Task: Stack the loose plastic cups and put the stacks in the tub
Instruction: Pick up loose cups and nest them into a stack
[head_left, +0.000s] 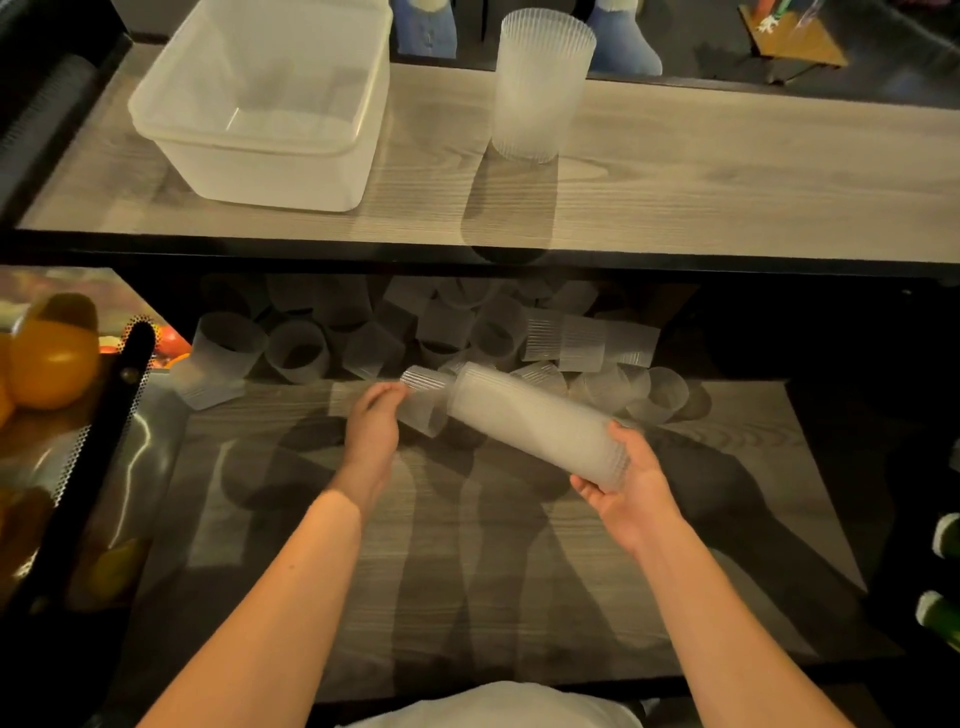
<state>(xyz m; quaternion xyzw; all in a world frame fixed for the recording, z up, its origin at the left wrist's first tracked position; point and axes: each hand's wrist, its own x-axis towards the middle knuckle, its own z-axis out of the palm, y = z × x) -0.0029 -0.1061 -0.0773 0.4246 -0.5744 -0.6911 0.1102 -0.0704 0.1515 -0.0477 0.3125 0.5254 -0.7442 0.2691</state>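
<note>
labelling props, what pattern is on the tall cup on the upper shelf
Frosted clear with fine vertical ribs on the tall cup; head view.

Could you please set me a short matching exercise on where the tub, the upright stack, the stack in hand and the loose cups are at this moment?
Things:
1. Translucent rectangular plastic tub
2. Tall upright stack of ribbed clear plastic cups
3. Long stack of frosted plastic cups lying sideways
4. Pile of loose ribbed plastic cups

Places:
A. Gripped at its near end by the right hand
B. At the back of the lower wooden surface
C. On the left of the upper wooden shelf
D. Standing on the upper shelf, right of the tub

Pairs: 1-C, 2-D, 3-A, 4-B
</note>
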